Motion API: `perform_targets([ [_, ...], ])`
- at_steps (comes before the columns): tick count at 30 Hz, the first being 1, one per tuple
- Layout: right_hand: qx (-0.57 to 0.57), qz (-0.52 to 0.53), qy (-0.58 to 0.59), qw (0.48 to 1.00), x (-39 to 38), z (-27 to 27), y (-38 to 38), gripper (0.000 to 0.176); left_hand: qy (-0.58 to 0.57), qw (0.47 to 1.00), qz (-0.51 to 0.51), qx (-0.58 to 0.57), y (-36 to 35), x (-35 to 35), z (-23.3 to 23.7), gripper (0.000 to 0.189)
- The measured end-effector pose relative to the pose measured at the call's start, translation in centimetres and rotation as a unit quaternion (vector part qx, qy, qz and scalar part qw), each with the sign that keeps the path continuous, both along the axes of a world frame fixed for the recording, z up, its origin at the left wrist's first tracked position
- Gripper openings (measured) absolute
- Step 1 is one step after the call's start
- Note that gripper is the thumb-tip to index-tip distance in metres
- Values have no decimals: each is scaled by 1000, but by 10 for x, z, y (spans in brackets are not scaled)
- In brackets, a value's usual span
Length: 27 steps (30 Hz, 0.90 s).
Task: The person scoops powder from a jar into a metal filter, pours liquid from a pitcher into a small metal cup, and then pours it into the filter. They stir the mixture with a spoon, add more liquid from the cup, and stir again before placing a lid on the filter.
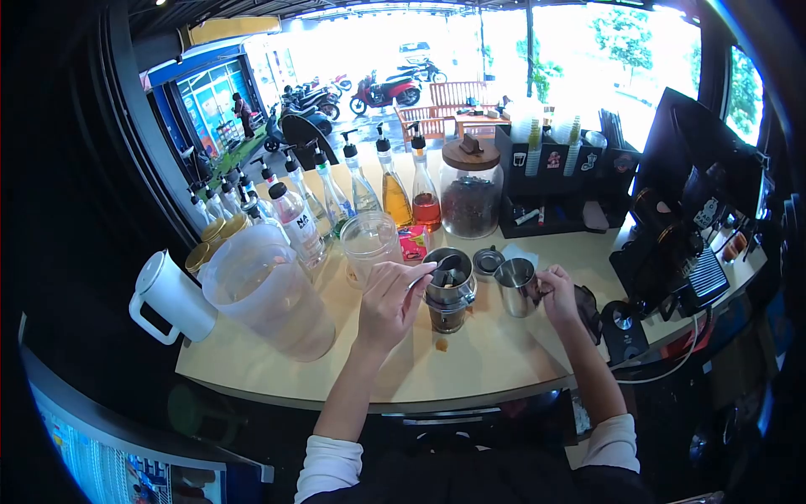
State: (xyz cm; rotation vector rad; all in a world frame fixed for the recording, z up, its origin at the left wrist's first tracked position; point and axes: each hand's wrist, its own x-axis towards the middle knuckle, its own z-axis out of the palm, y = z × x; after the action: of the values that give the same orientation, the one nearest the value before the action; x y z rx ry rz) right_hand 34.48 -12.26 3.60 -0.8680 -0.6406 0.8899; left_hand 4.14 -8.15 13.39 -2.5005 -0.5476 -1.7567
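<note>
My left hand [386,307] pinches a spoon [443,265], its bowl inside the mouth of a metal coffee dripper [458,296]. Under the dripper, a small glass [447,320] stands on the wooden counter. My right hand [558,294] is closed round the handle of a steel milk pitcher [516,294], just right of the dripper. What is inside the pitcher cannot be made out. Behind the two vessels lies a small dark round lid [488,262]. A brown spot [441,344] marks the counter in front of the glass.
On the left stand a white kettle [172,294], a large translucent pitcher [269,294] and a clear plastic jar [369,244]. Several pump syrup bottles [395,189] line the back beside a wooden-lidded jar [472,197]. To the right are a black cup organizer [546,186] and a coffee machine [672,239].
</note>
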Motion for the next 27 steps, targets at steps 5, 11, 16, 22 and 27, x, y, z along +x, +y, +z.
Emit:
perform_targets([
  [5,31,16,29,999,7,-38,15,20,-19,1000,18,-4,-8,3,-6,21],
  [11,50,14,18,998,-7,-49,12,16,-34,998,45,25,-17,3,-13,21],
  [16,8,-8,-126,992,-3,-59,10,15,-38,995,67,55,-20,9,-9,21],
  [22,-8,-145,-299,943,-7,-59,5,18,-18,993,86,77,-22,12,-8,19],
  [27,93,-208,-451,863,-39,11,-24,36,49,992,76,90,-24,12,-3,21],
])
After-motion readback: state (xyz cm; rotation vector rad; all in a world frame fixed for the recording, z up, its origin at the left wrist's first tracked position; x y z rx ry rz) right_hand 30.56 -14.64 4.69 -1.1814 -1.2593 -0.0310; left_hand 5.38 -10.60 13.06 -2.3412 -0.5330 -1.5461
